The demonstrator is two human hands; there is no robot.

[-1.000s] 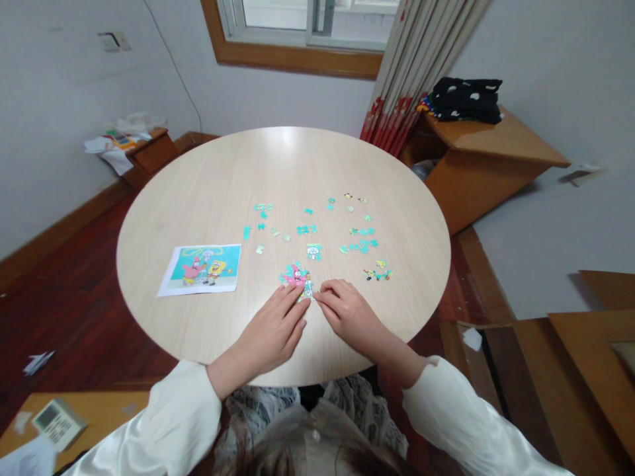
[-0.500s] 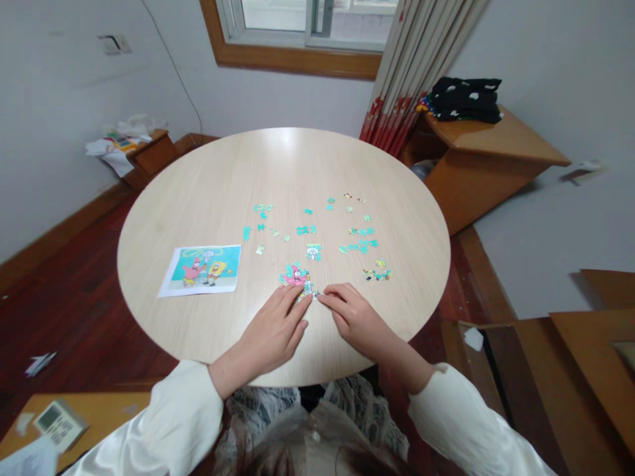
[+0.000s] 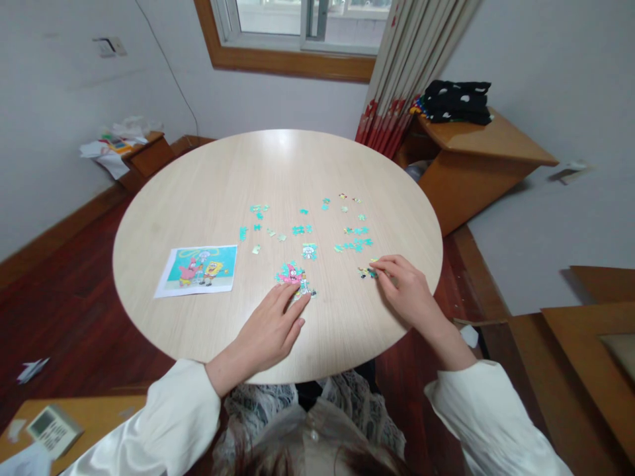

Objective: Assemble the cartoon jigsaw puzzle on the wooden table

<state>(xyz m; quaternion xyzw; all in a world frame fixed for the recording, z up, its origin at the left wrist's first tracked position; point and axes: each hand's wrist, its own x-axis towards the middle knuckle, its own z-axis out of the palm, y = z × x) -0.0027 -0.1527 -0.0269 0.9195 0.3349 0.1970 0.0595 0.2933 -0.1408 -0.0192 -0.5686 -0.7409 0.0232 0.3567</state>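
Puzzle pieces (image 3: pixel 368 272) in a small multicoloured cluster lie on the round worktop (image 3: pixel 278 165), near its right edge. They are touched by the fingertips of the right hand (image 3: pixel 409 294). The fingers are drawn together over them, but whether one is pinched cannot be told. The left hand (image 3: pixel 270 327) is laid flat and open, its fingertips resting on a joined patch (image 3: pixel 292 274) of puzzle. More loose pieces (image 3: pixel 354 246) are scattered beyond, and a printed picture (image 3: pixel 197 270) lies to the left. The pieces are judged light, thin and stiff, easily slid or scattered, and best taken by opposite edges between thumb and forefinger.
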